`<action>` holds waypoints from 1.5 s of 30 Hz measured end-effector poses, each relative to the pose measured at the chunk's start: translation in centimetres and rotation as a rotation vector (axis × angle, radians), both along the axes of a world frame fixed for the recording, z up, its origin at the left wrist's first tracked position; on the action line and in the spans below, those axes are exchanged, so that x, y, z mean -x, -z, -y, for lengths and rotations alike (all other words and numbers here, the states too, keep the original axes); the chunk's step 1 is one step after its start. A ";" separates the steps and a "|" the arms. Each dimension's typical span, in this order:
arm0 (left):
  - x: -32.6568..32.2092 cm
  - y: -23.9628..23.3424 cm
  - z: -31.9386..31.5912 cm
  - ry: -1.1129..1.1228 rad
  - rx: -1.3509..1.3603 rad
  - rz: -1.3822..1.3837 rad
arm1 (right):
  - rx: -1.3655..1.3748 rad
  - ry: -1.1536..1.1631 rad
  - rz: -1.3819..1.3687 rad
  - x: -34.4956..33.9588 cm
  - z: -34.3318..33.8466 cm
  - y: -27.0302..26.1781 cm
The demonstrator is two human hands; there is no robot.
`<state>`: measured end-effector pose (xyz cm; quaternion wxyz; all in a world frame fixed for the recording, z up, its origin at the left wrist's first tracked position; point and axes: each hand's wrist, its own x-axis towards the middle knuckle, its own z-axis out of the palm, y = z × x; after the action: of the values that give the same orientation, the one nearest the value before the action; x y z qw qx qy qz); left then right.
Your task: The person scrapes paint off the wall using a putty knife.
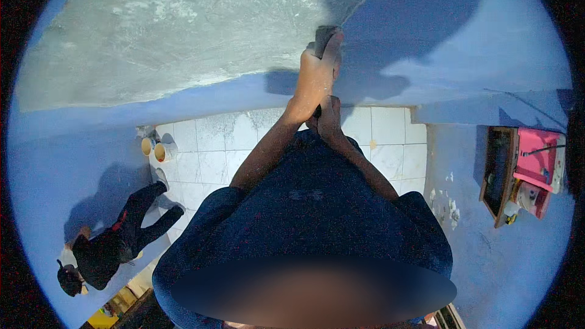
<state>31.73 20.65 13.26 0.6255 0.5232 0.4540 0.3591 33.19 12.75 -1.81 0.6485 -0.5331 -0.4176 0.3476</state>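
Note:
My left hand [316, 75] reaches forward to the wall, its fingers wrapped around a dark grey, flat-ended block-like tool [325, 39]. The tool is at the edge of a rough grey plaster patch [183, 32], where it borders blue paint [438, 23]; whether it touches the wall is not plain. Pale specks dot my left wrist. My right hand [330, 119] is held close before my dark blue shirt [315, 210], just below my left wrist. A small dark thing [317, 111] shows beside its fingers, but I cannot tell whether the hand grips it.
White floor tiles [210, 164] lie below, with greyish dust near the wall. Two open buckets [163, 152] stand in the left corner. Another person [109, 246] in dark clothes faces the left wall. A wooden wall shelf [499, 176] holding pink containers [539, 155] is on the right.

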 end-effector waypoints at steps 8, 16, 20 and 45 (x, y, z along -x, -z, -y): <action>0.3 0.3 -1.0 0.084 -0.083 -0.008 | 0.118 -0.117 -0.267 0.0 -0.4 -4.0; 1.2 0.1 -0.3 0.177 -0.031 0.192 | 0.191 -0.124 -0.539 -0.5 0.5 -5.9; 1.1 0.2 0.0 0.175 0.033 0.141 | 0.136 -0.091 -0.437 -0.6 0.5 -4.0; 1.0 0.6 0.1 0.163 -0.050 0.194 | 0.133 -0.166 -0.424 -0.9 0.5 -6.1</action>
<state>30.70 20.58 12.67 0.6804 0.5366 0.3383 0.3670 34.11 12.27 4.34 0.6541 -0.4537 -0.2908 0.5308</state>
